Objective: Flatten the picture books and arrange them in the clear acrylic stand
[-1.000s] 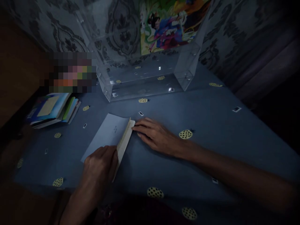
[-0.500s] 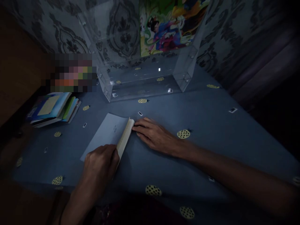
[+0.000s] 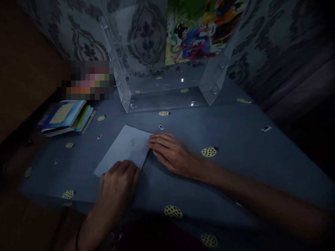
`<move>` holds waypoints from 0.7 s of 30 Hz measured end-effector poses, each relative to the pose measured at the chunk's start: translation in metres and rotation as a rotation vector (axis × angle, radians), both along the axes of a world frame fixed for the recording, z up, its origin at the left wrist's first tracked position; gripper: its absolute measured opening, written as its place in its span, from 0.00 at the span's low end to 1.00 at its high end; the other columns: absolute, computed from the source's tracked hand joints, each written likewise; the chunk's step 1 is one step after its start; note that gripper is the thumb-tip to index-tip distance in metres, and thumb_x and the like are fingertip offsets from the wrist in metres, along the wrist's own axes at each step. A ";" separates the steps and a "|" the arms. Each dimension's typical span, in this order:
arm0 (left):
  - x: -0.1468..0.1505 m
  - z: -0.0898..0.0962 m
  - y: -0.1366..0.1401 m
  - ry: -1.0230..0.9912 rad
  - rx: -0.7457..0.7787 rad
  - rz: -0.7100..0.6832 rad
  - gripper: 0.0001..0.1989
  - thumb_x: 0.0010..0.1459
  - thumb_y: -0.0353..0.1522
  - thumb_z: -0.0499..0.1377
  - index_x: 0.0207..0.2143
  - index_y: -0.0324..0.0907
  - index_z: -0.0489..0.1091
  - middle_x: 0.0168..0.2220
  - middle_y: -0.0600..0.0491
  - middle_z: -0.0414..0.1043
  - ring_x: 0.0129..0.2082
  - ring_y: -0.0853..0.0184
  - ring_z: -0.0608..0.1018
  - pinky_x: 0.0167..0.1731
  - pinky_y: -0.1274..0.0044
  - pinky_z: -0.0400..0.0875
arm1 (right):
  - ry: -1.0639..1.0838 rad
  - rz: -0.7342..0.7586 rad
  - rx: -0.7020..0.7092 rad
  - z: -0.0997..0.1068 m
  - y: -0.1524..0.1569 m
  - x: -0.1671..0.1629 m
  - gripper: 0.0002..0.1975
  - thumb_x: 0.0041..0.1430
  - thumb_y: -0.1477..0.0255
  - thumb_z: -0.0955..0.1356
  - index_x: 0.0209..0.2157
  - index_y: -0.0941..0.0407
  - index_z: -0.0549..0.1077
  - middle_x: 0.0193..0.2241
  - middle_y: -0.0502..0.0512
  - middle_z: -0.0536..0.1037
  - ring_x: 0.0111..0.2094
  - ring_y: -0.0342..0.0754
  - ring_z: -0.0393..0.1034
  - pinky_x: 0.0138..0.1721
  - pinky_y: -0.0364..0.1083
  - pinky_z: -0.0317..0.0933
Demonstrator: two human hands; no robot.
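A book (image 3: 123, 146) lies at a slant on the cloth-covered table, its pale, nearly blank page or inner cover facing up with small faint print near the far right. My left hand (image 3: 119, 181) is closed on the book's near right corner, fingers curled and their tips hidden. Across from it, my right hand (image 3: 172, 153) grips the far right edge, fingers together over the corner and thumb low at the side. Only a thin strip of the page block shows between the two hands.
A clear acrylic stand (image 3: 164, 101) stands behind the book, holding a colourful illustrated book (image 3: 199, 42). Several stacked books (image 3: 65, 116) lie at the left, near a pixelated patch. The blue tablecloth (image 3: 235, 132) has pineapple prints. A patterned wall (image 3: 89, 38) rises behind.
The book's raised right side, with its page edges showing, has come down flat under the pale sheet. My right fingers now lie over its corner. The view has shifted slightly.
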State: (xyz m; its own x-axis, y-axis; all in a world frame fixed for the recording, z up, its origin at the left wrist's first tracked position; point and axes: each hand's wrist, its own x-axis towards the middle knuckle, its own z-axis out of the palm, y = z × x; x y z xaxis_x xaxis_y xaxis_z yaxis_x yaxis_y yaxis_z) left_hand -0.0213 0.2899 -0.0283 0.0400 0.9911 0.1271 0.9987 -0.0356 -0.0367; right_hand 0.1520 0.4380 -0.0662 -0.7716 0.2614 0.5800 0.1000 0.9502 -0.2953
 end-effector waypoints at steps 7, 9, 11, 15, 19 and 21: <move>-0.032 0.008 0.006 0.009 -0.065 0.154 0.10 0.67 0.32 0.55 0.43 0.43 0.77 0.48 0.48 0.79 0.43 0.60 0.80 0.32 0.74 0.73 | -0.218 -0.050 -0.024 -0.017 0.001 -0.007 0.18 0.73 0.69 0.61 0.57 0.61 0.72 0.58 0.64 0.76 0.62 0.55 0.67 0.66 0.64 0.55; -0.049 0.011 0.007 0.032 -0.091 0.246 0.12 0.68 0.33 0.55 0.49 0.43 0.76 0.53 0.47 0.77 0.48 0.57 0.79 0.33 0.73 0.74 | -0.229 -0.080 -0.048 -0.017 0.002 -0.010 0.18 0.73 0.69 0.61 0.57 0.60 0.72 0.58 0.64 0.75 0.63 0.55 0.66 0.68 0.65 0.52; -0.061 0.012 0.007 0.023 -0.120 0.289 0.15 0.68 0.34 0.54 0.53 0.43 0.74 0.55 0.47 0.76 0.49 0.56 0.79 0.36 0.72 0.75 | -0.240 -0.087 -0.067 -0.013 0.001 -0.021 0.18 0.73 0.68 0.61 0.57 0.60 0.72 0.57 0.65 0.76 0.64 0.56 0.65 0.68 0.66 0.50; -0.065 0.005 0.002 0.008 -0.110 0.308 0.15 0.69 0.34 0.53 0.54 0.41 0.73 0.54 0.46 0.76 0.50 0.56 0.79 0.41 0.70 0.75 | -0.310 -0.005 -0.105 -0.004 -0.004 -0.073 0.17 0.73 0.72 0.59 0.55 0.57 0.73 0.57 0.62 0.76 0.64 0.54 0.65 0.67 0.64 0.50; -0.060 -0.003 -0.001 0.002 -0.073 0.300 0.14 0.69 0.31 0.52 0.52 0.40 0.74 0.55 0.44 0.76 0.51 0.56 0.78 0.43 0.69 0.76 | -0.404 0.038 -0.134 -0.002 0.004 -0.126 0.19 0.73 0.72 0.58 0.59 0.57 0.70 0.62 0.62 0.71 0.67 0.53 0.59 0.68 0.63 0.48; -0.062 -0.005 -0.001 -0.024 -0.049 0.287 0.14 0.68 0.32 0.53 0.51 0.41 0.74 0.54 0.44 0.76 0.50 0.57 0.78 0.43 0.70 0.76 | -0.434 0.004 -0.127 -0.002 0.011 -0.135 0.20 0.73 0.72 0.59 0.61 0.59 0.68 0.64 0.64 0.69 0.68 0.55 0.56 0.69 0.64 0.45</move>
State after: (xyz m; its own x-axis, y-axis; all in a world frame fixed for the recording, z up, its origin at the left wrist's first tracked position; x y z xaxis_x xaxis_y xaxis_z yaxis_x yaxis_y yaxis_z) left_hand -0.0833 0.2885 -0.0331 -0.2449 0.9665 0.0767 0.9688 0.2470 -0.0186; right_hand 0.0168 0.4492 -0.0684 -0.9376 0.3056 0.1661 0.2362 0.9099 -0.3409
